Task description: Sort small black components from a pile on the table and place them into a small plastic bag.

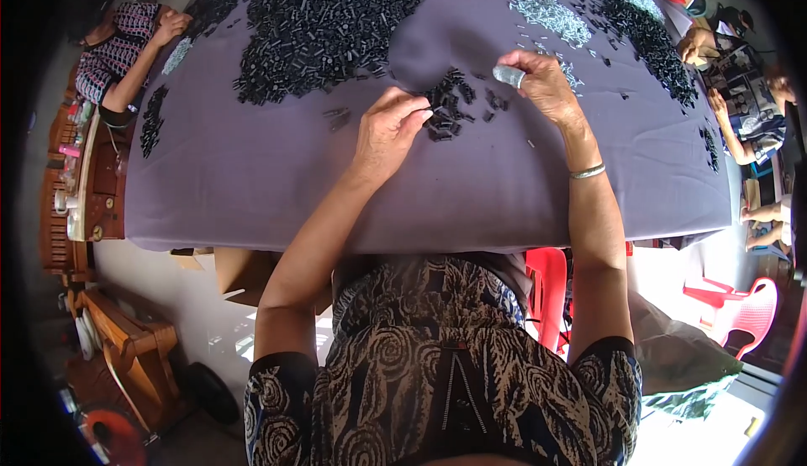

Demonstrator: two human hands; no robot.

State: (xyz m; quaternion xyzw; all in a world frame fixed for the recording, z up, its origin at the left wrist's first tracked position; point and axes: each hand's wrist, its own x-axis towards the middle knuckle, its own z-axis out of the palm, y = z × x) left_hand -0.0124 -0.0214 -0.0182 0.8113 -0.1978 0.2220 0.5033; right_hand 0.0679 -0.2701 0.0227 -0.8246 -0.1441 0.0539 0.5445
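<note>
Over the near middle of the purple-grey cloth, my left hand [388, 132] is closed in a pinch. Whatever lies between its fingertips is too small to make out. Its fingertips are at the left edge of a small heap of short black tube-like pieces [451, 111]. To the right of that heap, my right hand [548, 89] is raised, with thumb and fingers closed on a silvery-grey rounded lump [508, 75]. A bracelet [588, 171] circles my right wrist.
A large pile of black pieces [332, 25] spreads across the table's far left. Small silvery pieces [551, 19] and more black pieces [643, 33] lie at the far right. One person [126, 46] sits at the left; other people's hands [698, 46] are at the right edge. A red chair [546, 294] stands below.
</note>
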